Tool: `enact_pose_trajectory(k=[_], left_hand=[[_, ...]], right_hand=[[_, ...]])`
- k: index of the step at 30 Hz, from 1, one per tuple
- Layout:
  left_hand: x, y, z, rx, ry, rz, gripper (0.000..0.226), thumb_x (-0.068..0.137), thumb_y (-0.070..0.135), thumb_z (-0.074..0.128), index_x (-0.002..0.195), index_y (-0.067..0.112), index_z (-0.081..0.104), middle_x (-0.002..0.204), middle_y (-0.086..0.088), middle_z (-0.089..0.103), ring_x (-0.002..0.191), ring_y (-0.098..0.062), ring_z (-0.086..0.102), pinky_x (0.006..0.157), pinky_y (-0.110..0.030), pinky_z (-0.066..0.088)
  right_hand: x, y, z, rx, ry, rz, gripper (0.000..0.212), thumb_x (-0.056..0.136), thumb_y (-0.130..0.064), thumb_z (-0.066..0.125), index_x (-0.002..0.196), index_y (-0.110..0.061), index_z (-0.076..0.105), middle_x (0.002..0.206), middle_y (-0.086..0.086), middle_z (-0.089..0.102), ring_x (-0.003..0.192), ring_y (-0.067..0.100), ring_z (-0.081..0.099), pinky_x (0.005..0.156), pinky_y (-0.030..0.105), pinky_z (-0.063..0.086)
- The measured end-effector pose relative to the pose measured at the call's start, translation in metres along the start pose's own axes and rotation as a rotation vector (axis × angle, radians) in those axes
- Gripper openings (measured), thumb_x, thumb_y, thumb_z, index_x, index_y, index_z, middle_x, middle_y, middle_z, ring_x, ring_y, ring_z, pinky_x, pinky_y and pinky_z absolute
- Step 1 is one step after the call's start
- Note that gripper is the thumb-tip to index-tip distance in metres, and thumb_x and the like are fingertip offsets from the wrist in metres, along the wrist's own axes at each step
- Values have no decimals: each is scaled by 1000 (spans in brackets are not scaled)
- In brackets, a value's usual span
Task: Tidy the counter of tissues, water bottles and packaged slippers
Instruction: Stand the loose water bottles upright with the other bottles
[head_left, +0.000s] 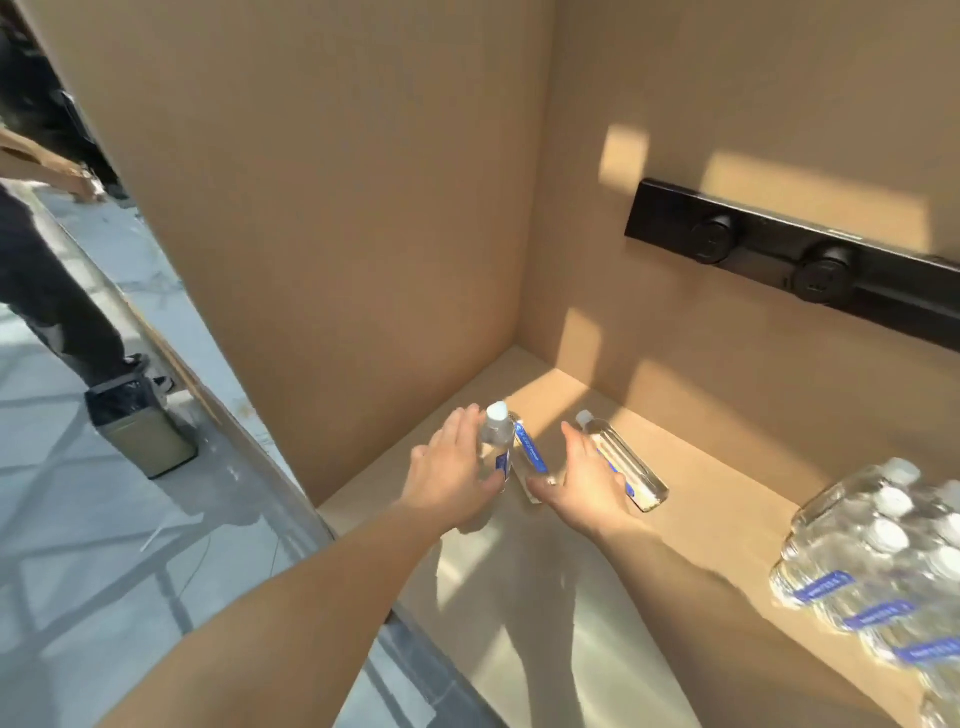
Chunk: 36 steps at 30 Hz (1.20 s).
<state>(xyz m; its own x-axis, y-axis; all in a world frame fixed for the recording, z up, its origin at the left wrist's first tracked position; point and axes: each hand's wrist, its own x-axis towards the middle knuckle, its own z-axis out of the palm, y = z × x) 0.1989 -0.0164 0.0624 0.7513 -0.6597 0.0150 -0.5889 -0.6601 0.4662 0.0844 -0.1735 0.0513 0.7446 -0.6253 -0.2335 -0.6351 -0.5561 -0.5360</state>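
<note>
1. Upright water bottle (496, 441), white cap, blue label, stands on the counter (519, 597) near the back-left corner. Left hand (452, 480) is wrapped round its left side: thumb across the front low down, fingers (462, 418) curled behind near the neck. Closed on it.
2. Second bottle (530, 457) lies flat just right of the left thumb, in the gap between both hands, blue label up. It touches or nearly touches the upright one; can't tell which.
3. Third bottle (623, 462) lies flat, cap pointing to the back wall, directly under and right of the right hand's fingers (579, 441).
4. Right hand (587, 483) is spread wide, palm down and leftward, thumb pointing at the second bottle. Holding nothing; contact with the third bottle can't be confirmed.
5. Shrink-wrapped pack of bottles (878, 556) sits well right of the right hand, close to the counter's front edge, blurred.
6. Room: bare counter runs from both wrists to the near edge. Side panel (311, 208) sits close left of the left fingers, back wall (727, 104) just beyond the fingertips. Black socket rail (810, 260) is on the wall above the right hand.
7. Off the left edge: floor, small bin (140, 426), another person's leg (47, 291).
</note>
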Motion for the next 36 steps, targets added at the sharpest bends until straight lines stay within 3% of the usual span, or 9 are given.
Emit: enact_pose_trajectory(k=[3, 6, 9, 12, 16, 21, 25, 29, 36], left_hand=[[29, -3, 8, -276, -102, -178, 107, 77, 47, 74, 161, 20, 12, 166, 1, 27, 150, -19, 33, 117, -46, 33], [50, -9, 21, -470, -135, -249, 114, 69, 39, 85, 159, 19, 18, 160, -2, 35, 146, -20, 36, 115, -34, 34], [70, -19, 35, -589, -191, -247, 91, 65, 30, 88, 143, 31, 41, 136, 0, 56, 123, -16, 57, 95, -19, 45], [83, -29, 45, -615, -246, -205, 59, 71, 13, 84, 121, 26, 55, 110, -5, 72, 87, -12, 65, 61, -6, 48], [96, -37, 43, -553, -319, -69, 61, 74, 16, 81, 128, 26, 54, 113, 5, 70, 102, -13, 65, 83, -18, 48], [102, -37, 26, -462, -362, 110, 61, 75, 26, 79, 130, 28, 55, 110, 7, 71, 104, -15, 67, 85, -28, 50], [102, 9, 8, -405, -459, 239, 54, 65, 42, 76, 116, 41, 58, 96, 13, 73, 90, -12, 70, 82, -40, 59], [82, 101, 14, -354, -556, 528, 64, 65, 45, 72, 126, 41, 53, 101, 15, 73, 95, -9, 68, 84, -38, 57], [-8, 264, 98, -379, -792, 707, 62, 65, 39, 80, 122, 33, 57, 102, 6, 74, 91, -17, 70, 74, -31, 53]], right_hand=[[33, -1, 9, 84, -118, 75, 94, 71, -63, 62, 151, -27, 30, 152, -2, 48, 137, 28, 51, 109, 51, 44], [64, 3, 22, 33, -156, 150, 75, 76, -51, 64, 140, -16, 46, 142, 6, 56, 131, 30, 56, 107, 47, 47], [94, 7, 38, 94, -141, 215, 62, 83, -39, 67, 135, -8, 53, 136, 14, 62, 127, 33, 59, 104, 40, 49], [108, 3, 46, 217, -99, 112, 47, 78, -41, 66, 116, -15, 63, 110, 6, 73, 106, 30, 68, 84, 31, 54], [110, -15, 43, 306, -223, -67, 64, 76, -17, 69, 138, -23, 56, 128, 0, 68, 115, 18, 65, 91, 26, 51], [89, -29, 32, 331, -222, -107, 54, 72, -8, 76, 120, -26, 59, 111, -2, 74, 101, 12, 69, 86, 29, 55], [39, -14, 13, 527, -13, 42, 58, 66, -8, 83, 117, -27, 60, 106, -2, 77, 99, 13, 74, 87, 44, 62], [-32, 23, -23, 683, 358, 257, 61, 71, 5, 77, 123, -19, 57, 107, -3, 75, 89, 7, 75, 75, 26, 61], [-150, 138, -71, 473, 772, 612, 52, 64, -31, 73, 114, -24, 60, 105, -2, 69, 96, 19, 70, 82, 41, 58]])
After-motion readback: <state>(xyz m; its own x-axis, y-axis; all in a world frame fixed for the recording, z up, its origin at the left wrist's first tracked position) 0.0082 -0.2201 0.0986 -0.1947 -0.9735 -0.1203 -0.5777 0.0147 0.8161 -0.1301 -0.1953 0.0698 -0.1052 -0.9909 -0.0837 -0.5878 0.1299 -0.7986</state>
